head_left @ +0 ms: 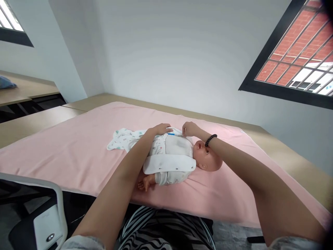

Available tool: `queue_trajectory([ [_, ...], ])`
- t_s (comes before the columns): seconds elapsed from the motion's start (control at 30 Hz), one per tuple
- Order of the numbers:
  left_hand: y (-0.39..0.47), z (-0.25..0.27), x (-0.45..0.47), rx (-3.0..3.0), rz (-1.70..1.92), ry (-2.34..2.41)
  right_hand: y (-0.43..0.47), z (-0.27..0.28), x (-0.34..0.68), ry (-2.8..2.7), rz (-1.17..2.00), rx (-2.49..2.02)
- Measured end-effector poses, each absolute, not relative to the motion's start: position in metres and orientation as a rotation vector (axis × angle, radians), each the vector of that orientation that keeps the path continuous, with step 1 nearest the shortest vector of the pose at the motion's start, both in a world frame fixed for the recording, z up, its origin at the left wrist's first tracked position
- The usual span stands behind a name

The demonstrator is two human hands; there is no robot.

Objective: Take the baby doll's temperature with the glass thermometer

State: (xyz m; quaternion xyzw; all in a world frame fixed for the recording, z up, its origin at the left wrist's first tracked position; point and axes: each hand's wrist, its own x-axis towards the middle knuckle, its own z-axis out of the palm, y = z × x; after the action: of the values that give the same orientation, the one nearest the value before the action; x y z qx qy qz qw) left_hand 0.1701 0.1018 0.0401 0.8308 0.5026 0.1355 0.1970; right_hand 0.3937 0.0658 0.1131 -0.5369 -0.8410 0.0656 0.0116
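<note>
A baby doll [209, 160] lies on its back with its head to the right. It wears a white printed baby romper [174, 178] whose front is spread apart. The near flap [169, 164], with snaps along it, lies over the doll's near side. At the far edge of the romper, my left hand [161, 129] is closed on the cloth, its fingers partly hidden. My right hand [189, 129] pinches that same far edge nearer the doll's head. Between my hands, a small blue strip [171, 134] shows on the cloth. The doll's far arm is hidden.
A pink sheet [78, 149] with soft folds covers most of the wooden table [273, 142]. A white wall stands behind it, with a barred window [293, 55] at the right. A chair [49, 222] is at the lower left.
</note>
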Motion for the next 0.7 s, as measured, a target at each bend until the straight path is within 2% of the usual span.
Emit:
queue_trajectory([
  [0.33, 0.102, 0.039, 0.169, 2.307, 0.427, 1.358, 0.073, 0.105, 0.395, -2.804, 0.312, -1.632],
  [0.7, 0.089, 0.051, 0.168, 2.148, 0.538, 1.178, 0.066, 0.122, 0.414, -2.833, 0.722, -1.619],
])
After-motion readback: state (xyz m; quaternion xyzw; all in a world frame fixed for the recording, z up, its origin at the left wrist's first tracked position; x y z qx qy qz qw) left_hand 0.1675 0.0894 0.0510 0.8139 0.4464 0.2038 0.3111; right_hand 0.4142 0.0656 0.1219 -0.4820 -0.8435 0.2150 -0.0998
